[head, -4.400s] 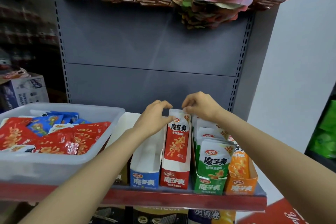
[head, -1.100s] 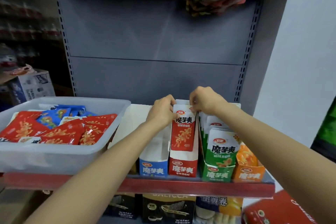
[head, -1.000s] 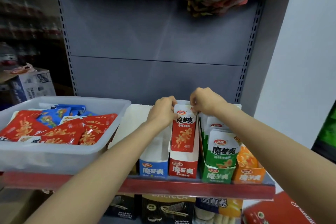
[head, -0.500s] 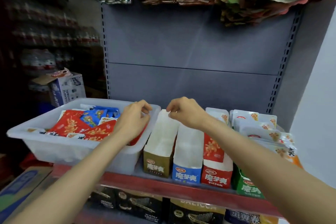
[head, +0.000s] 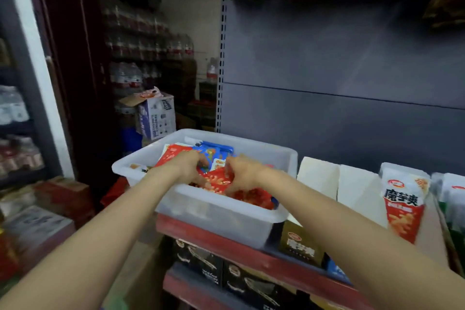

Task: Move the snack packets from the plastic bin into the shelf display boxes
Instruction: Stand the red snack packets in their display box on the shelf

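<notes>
A red packet (head: 218,182) lies atop the heap in the bin (head: 214,219), at the shelf's left end, both arms stretched forward with the left hand (head: 189,167) and right hand (head: 242,175) pinching it, apparently the pick-up step; next, lift it right to the red box (head: 402,211).

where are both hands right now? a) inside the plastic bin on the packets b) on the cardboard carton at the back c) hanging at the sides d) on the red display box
a: the left hand and right hand are both down in the plastic bin, fingers on a red packet.
</notes>
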A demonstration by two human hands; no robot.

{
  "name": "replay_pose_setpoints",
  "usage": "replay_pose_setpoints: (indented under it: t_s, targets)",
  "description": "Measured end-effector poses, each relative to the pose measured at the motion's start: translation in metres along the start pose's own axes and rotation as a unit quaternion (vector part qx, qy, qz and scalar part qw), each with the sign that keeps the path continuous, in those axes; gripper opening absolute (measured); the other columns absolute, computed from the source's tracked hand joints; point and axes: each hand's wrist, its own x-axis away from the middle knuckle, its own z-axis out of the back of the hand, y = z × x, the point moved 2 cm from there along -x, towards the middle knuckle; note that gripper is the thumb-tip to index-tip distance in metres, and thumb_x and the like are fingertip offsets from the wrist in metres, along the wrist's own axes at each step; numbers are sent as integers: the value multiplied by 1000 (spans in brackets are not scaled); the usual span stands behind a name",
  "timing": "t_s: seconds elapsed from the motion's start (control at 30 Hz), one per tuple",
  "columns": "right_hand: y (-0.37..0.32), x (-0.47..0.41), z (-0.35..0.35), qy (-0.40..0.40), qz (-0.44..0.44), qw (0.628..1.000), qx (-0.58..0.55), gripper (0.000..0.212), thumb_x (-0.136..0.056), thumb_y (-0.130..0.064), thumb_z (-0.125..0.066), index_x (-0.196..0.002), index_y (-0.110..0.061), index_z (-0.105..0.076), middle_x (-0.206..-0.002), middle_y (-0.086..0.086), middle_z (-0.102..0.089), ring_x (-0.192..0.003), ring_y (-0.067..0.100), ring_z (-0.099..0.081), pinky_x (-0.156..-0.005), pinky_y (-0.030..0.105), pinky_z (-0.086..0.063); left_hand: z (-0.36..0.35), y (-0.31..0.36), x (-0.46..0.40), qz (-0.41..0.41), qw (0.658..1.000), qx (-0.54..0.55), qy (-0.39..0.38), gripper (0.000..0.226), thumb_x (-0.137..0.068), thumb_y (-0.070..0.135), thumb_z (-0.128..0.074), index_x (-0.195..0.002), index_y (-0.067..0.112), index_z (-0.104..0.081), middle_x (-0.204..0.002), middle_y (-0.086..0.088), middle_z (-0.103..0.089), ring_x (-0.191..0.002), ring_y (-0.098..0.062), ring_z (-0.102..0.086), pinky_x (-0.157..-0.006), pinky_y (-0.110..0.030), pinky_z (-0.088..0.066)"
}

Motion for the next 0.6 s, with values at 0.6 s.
replay_pose_setpoints:
  t_s: [0.6]
  targets:
    - [32,-1,8,92,-97,948,-289,28,-82,-6,-70,-71,-11,-45,-91,19,-62,-88,30,-62,-77,41,-54,3,-2,9,36,974,193,111,84,-79,27,-74,-145,23,-22,-134,-9,-51,-118,-26,-52,-87,-29,-43]
